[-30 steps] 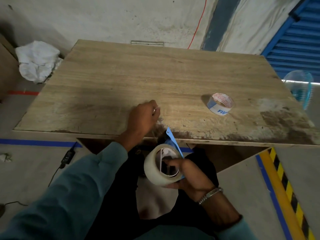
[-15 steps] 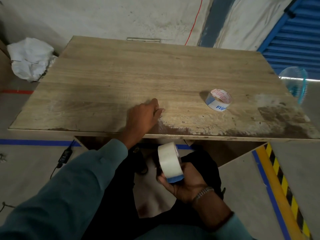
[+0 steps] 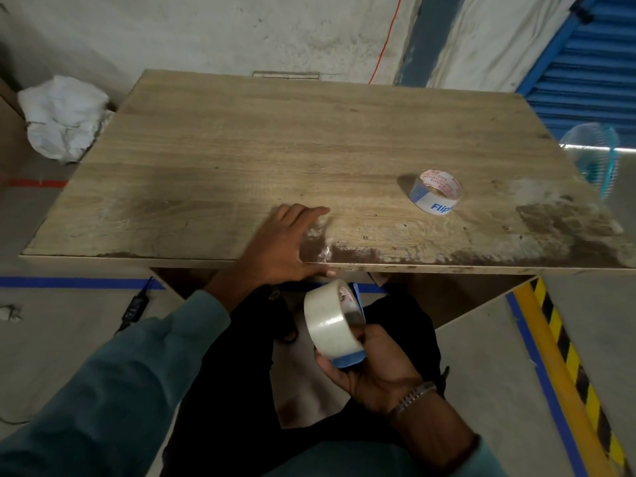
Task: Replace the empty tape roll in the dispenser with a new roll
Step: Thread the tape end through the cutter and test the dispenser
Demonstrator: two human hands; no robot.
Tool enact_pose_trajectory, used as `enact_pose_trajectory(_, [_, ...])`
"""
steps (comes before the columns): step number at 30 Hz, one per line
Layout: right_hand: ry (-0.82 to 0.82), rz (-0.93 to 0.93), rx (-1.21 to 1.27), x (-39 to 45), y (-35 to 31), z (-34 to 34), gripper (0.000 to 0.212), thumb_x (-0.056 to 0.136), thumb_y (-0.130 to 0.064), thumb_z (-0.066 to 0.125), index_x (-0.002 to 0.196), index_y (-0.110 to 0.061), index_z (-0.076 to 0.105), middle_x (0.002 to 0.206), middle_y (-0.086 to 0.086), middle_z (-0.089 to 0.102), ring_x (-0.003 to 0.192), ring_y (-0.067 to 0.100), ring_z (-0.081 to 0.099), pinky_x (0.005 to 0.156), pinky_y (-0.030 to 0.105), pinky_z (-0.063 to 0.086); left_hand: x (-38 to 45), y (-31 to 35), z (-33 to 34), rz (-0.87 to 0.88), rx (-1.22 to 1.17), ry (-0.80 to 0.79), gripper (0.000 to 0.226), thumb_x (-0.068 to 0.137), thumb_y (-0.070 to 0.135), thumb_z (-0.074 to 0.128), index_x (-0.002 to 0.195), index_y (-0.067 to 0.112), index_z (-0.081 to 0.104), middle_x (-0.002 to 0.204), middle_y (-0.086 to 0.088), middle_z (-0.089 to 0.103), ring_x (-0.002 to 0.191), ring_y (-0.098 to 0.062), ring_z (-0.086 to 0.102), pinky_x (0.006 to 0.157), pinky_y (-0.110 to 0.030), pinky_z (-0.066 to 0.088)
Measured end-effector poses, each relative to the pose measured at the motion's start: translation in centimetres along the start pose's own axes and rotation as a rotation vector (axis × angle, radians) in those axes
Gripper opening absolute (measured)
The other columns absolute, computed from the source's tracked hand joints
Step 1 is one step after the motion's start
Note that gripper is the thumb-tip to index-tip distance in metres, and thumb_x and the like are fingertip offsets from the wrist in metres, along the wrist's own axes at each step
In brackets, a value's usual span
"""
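Note:
Below the table's front edge, my right hand (image 3: 375, 370) holds a blue tape dispenser (image 3: 351, 359) with a full roll of clear tape (image 3: 328, 321) sitting on it. Most of the dispenser is hidden behind the roll and my fingers. My left hand (image 3: 285, 242) lies flat on the wooden table (image 3: 275, 149) at its front edge, fingers spread, holding nothing. An almost empty white roll with blue print (image 3: 435, 194) lies on the table to the right, well apart from both hands.
A crumpled white sack (image 3: 62, 115) sits on the floor at the left. A blue fan (image 3: 595, 153) stands past the table's right edge. Yellow-black hazard tape (image 3: 564, 356) and blue lines mark the floor. A black cable adapter (image 3: 134, 308) lies lower left.
My left hand went from a loose fist to flat, spread fingers at the table edge. My right hand turned the dispenser so the roll's outer face shows, and lifted it slightly.

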State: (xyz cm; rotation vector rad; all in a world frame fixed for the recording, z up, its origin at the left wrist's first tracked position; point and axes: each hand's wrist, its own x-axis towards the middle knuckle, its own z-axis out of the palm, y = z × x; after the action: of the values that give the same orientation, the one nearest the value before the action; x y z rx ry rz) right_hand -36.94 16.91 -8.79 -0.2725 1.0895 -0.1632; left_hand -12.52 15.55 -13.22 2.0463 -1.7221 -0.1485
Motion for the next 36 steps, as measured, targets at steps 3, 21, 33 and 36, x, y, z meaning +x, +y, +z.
enact_pose_trajectory(3, [-0.022,-0.008,-0.069,-0.5,0.2,0.1,0.023,0.104,-0.019,0.051,0.103,-0.006,0.069,0.079,0.017,0.079,0.072,0.03,0.074,0.051,0.038,0.064,0.0,0.0,0.4,0.026,0.083,0.015,0.099,0.062,0.093,0.066,0.144,0.039,0.053,0.134,0.009,0.053,0.122,-0.015,0.045,0.107,-0.039,0.044])
enact_pose_trajectory(21, [0.347,-0.71,-0.917,-0.1,-5.6,-0.6,0.032,0.079,-0.04,0.082,0.1,-0.024,0.063,0.088,-0.003,0.07,0.073,0.018,0.068,0.071,0.039,0.058,1.8,-0.2,-4.0,-0.328,-1.395,-0.478,0.039,0.087,0.03,0.079,0.122,0.015,0.071,0.1,-0.007,0.073,0.083,-0.015,0.072,0.073,-0.024,0.06])
enact_pose_trajectory(33, [0.359,-0.728,-1.083,-0.5,-3.2,0.4,0.056,0.086,-0.049,0.078,0.111,-0.017,0.04,0.087,-0.013,0.06,0.054,-0.004,0.058,0.042,0.006,0.042,3.7,2.0,-5.2,-0.432,-0.872,-0.561,0.07,0.077,0.063,0.076,0.128,0.015,0.068,0.115,-0.002,0.076,0.108,-0.015,0.074,0.098,-0.041,0.061])
enact_pose_trajectory(36, [0.386,-0.814,-1.138,0.2,-3.0,0.2,0.062,0.083,-0.05,0.081,0.112,-0.015,0.04,0.096,-0.008,0.064,0.068,-0.007,0.063,0.056,0.013,0.046,3.7,3.9,-5.6,-0.247,-0.637,-0.685,0.079,0.073,0.059,0.087,0.141,0.03,0.058,0.121,0.012,0.072,0.108,-0.002,0.071,0.093,-0.026,0.059])
